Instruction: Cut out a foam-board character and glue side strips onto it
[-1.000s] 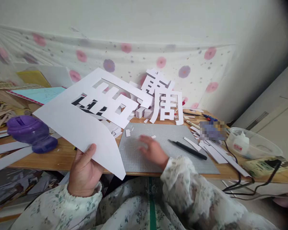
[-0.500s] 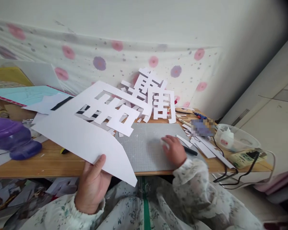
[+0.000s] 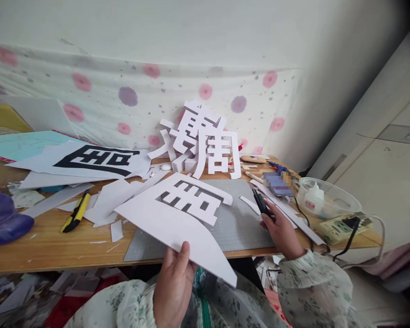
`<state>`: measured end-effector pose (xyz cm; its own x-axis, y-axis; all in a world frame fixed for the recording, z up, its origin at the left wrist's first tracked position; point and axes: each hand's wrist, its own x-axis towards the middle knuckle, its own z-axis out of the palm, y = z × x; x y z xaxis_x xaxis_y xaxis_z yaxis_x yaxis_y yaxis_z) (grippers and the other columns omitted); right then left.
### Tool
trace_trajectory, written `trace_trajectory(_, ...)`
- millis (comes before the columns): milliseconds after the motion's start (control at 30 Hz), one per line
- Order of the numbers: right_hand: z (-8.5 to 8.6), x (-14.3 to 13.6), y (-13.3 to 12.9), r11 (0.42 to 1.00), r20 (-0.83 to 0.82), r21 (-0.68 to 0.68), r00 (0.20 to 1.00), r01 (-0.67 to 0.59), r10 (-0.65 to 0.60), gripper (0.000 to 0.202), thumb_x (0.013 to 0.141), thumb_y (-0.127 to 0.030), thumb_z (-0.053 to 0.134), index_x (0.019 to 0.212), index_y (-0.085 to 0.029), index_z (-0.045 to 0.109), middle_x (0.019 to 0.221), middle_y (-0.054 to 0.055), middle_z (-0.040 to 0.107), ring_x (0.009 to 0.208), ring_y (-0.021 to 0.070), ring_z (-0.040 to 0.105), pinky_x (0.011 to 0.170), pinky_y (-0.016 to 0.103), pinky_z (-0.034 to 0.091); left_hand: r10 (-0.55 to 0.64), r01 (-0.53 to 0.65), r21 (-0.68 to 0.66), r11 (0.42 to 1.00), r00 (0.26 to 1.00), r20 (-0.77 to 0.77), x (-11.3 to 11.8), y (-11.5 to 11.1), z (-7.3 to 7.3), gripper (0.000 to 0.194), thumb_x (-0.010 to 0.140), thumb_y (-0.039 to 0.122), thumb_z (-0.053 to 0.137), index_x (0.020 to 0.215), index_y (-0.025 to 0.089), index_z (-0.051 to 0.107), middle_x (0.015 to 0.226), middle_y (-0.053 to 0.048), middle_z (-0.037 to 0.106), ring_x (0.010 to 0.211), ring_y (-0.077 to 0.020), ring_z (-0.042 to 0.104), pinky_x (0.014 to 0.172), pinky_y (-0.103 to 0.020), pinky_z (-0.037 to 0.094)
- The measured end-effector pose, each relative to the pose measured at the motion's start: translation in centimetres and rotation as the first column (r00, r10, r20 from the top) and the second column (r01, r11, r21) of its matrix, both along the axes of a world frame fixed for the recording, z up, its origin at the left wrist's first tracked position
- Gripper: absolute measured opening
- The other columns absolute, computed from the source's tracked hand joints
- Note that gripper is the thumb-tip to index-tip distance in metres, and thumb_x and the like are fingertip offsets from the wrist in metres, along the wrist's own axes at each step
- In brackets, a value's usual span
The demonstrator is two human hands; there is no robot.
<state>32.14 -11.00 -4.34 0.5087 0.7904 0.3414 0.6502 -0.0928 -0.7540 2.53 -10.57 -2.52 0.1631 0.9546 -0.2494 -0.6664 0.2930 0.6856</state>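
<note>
My left hand (image 3: 176,284) grips the lower edge of a white board (image 3: 171,228), thumb on top. Openings in the shape of a character are cut through the board, and it tilts over the grey cutting mat (image 3: 239,232). At the mat's right side my right hand (image 3: 282,230) is closed around a slim black tool (image 3: 260,204); its exact kind is unclear. Narrow white strips (image 3: 249,204) lie beside that hand. Behind the board stand several white cut-out characters (image 3: 222,150), one leaning on another.
Left of the mat are a yellow utility knife (image 3: 75,212), paper scraps (image 3: 114,200), a printed black character sheet (image 3: 95,159) and a purple container (image 3: 5,218). A clear plastic tub (image 3: 341,207) with a glue bottle (image 3: 314,198) and a corded power strip (image 3: 343,228) occupy the right.
The board in my left hand has moved right and lower over the mat, uncovering the printed sheet and utility knife. My right hand has moved right and taken hold of the black tool.
</note>
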Motion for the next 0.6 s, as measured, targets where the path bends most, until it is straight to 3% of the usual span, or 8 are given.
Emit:
trace_trajectory(100, 0.5, 0.0, -1.2, 0.999, -0.277, -0.015, 0.960, -0.042, 0.037, 0.071, 0.087, -0.044, 0.053, 0.152, -0.017, 0.040, 0.105, 0.011, 0.067, 0.062, 0.0167, 0.061, 0.062, 0.035, 0.054, -0.141, 0.143, 0.054, 0.988, 0.989, -0.053, 1.5, -0.8, -0.2, 0.045, 0.083, 0.052, 0.073, 0.121, 0.031, 0.061, 0.128, -0.005, 0.068, 0.113, -0.0236, 0.066, 0.091, -0.037, 0.055)
trace_trajectory(167, 1.0, 0.0, -2.0, 0.999, -0.368, -0.008, 0.929, -0.049, 0.042, 0.077, 0.085, -0.046, 0.056, 0.152, -0.015, 0.039, 0.105, 0.010, 0.068, 0.061, 0.0152, 0.057, 0.061, 0.033, 0.053, -0.354, 0.367, 0.073, 0.927, 0.923, -0.151, 1.9, -1.1, -0.2, 0.048, 0.083, 0.059, 0.070, 0.118, 0.028, 0.063, 0.123, -0.009, 0.070, 0.107, -0.0252, 0.069, 0.089, -0.038, 0.055)
trace_trajectory(200, 1.2, 0.1, -2.4, 0.999, -0.397, -0.015, 0.917, -0.053, 0.042, 0.078, 0.084, -0.048, 0.058, 0.151, -0.013, 0.040, 0.105, 0.011, 0.068, 0.062, 0.0149, 0.056, 0.061, 0.033, 0.053, -0.501, 0.525, 0.071, 0.848, 0.839, -0.213, 1.8, -1.2, -0.2, 0.055, 0.081, 0.062, 0.070, 0.122, 0.027, 0.063, 0.121, -0.010, 0.071, 0.103, -0.0255, 0.071, 0.086, -0.038, 0.055)
trace_trajectory(267, 1.5, 0.3, -3.0, 0.998, -0.427, -0.038, 0.904, -0.056, 0.034, 0.079, 0.083, -0.050, 0.061, 0.150, -0.012, 0.042, 0.105, 0.011, 0.068, 0.063, 0.0149, 0.055, 0.059, 0.031, 0.052, -0.767, 0.834, 0.053, 0.549, 0.529, -0.363, 1.4, -1.1, 0.1, 0.070, 0.076, 0.066, 0.072, 0.130, 0.023, 0.061, 0.118, -0.014, 0.074, 0.098, -0.0259, 0.073, 0.083, -0.036, 0.055)
trace_trajectory(333, 1.6, 0.6, -3.7, 0.998, -0.441, -0.024, 0.897, -0.051, 0.035, 0.082, 0.083, -0.050, 0.063, 0.154, -0.018, 0.037, 0.105, 0.010, 0.069, 0.065, 0.0152, 0.056, 0.057, 0.030, 0.051, -0.806, 0.966, 0.044, 0.253, 0.236, -0.543, 0.6, -0.6, 0.6, 0.071, 0.077, 0.067, 0.071, 0.128, 0.019, 0.066, 0.111, -0.017, 0.077, 0.094, -0.0260, 0.074, 0.082, -0.035, 0.055)
trace_trajectory(400, 1.6, 1.0, -4.3, 0.998, -0.454, 0.040, 0.889, -0.043, 0.056, 0.087, 0.084, -0.048, 0.065, 0.159, -0.027, 0.026, 0.105, 0.007, 0.069, 0.066, 0.0148, 0.059, 0.060, 0.029, 0.051, -0.622, 0.963, 0.107, 0.245, 0.241, -0.745, -0.6, 0.3, 1.2, 0.053, 0.085, 0.058, 0.066, 0.118, 0.017, 0.072, 0.103, -0.015, 0.079, 0.088, -0.0237, 0.075, 0.080, -0.033, 0.056)
trace_trajectory(467, 1.6, 1.4, -5.0, 0.996, -0.456, 0.092, 0.888, -0.021, 0.061, 0.088, 0.085, -0.046, 0.066, 0.159, -0.036, 0.020, 0.110, 0.005, 0.067, 0.066, 0.0142, 0.062, 0.061, 0.030, 0.053, -0.248, 0.876, 0.277, 0.395, 0.392, -0.886, -2.1, 1.7, 1.8, 0.033, 0.091, 0.041, 0.061, 0.110, 0.019, 0.075, 0.093, -0.010, 0.079, 0.083, -0.0202, 0.073, 0.078, -0.030, 0.056)
trace_trajectory(600, 1.1, 2.1, -6.7, 0.999, -0.171, 0.032, 0.984, -0.035, 0.040, 0.053, 0.086, -0.048, 0.062, 0.137, -0.034, 0.061, 0.105, 0.006, 0.064, 0.068, 0.0169, 0.065, 0.058, 0.031, 0.054, 0.465, 0.727, 0.550, 0.412, 0.351, -0.813, -6.1, 5.3, 1.6, 0.024, 0.089, 0.027, 0.062, 0.110, 0.027, 0.075, 0.107, -0.008, 0.077, 0.099, -0.0234, 0.070, 0.090, -0.033, 0.055)
